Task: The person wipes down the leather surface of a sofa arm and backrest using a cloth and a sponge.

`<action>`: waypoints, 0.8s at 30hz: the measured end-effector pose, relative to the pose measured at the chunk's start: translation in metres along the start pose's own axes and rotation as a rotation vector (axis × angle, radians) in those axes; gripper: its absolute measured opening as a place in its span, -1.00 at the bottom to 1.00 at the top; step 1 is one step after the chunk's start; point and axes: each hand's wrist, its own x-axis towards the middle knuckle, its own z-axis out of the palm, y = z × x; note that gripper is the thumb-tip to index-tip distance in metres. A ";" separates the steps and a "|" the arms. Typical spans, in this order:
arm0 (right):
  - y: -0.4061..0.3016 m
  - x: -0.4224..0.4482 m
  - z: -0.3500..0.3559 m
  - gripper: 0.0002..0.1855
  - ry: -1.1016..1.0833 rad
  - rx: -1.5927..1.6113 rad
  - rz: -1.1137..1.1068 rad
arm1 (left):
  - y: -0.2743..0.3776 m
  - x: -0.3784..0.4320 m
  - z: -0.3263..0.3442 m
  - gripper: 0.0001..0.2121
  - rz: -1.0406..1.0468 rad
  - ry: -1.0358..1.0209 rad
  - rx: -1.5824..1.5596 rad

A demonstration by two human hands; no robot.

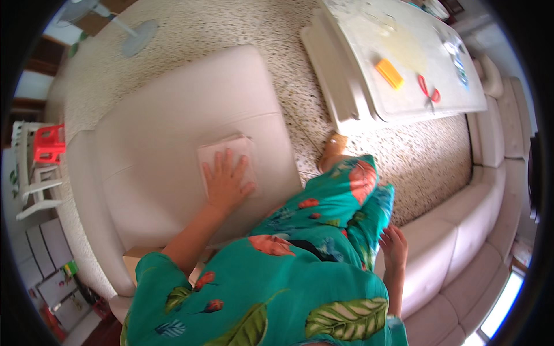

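Note:
My left hand (227, 179) lies palm down with its fingers spread on a folded pale pink cloth (215, 152). The cloth rests on the seat of a cream-coloured sofa (173, 108). At the right, my right hand (394, 245) hangs beside my green flowered clothing (311, 207), its fingers slightly curled and nothing seen in it. A white table (407, 47) at the upper right carries an orange-yellow block-like object (390, 74) and scissors with red handles (428, 91).
Another long cream sofa (465, 225) curves along the right. A cardboard box (140, 256) stands by the near sofa's edge. A fan base (139, 38) is on the speckled floor (207, 30). White chairs and a red plastic seat (49, 144) stand at the far left.

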 end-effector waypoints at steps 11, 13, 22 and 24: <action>0.035 -0.017 -0.051 -0.81 0.107 0.100 0.054 | -0.070 0.142 0.006 -0.43 -0.272 0.152 0.050; 0.034 -0.017 -0.059 -0.81 0.105 0.087 0.037 | -0.067 0.168 -0.001 -0.44 -0.377 0.120 0.053; 0.059 -0.023 -0.080 -0.78 0.240 0.142 0.099 | -0.013 0.030 0.001 -0.45 0.273 -0.132 0.111; 0.070 -0.021 -0.083 -0.78 0.240 0.118 0.133 | 0.000 -0.006 -0.012 -0.42 0.361 -0.177 0.096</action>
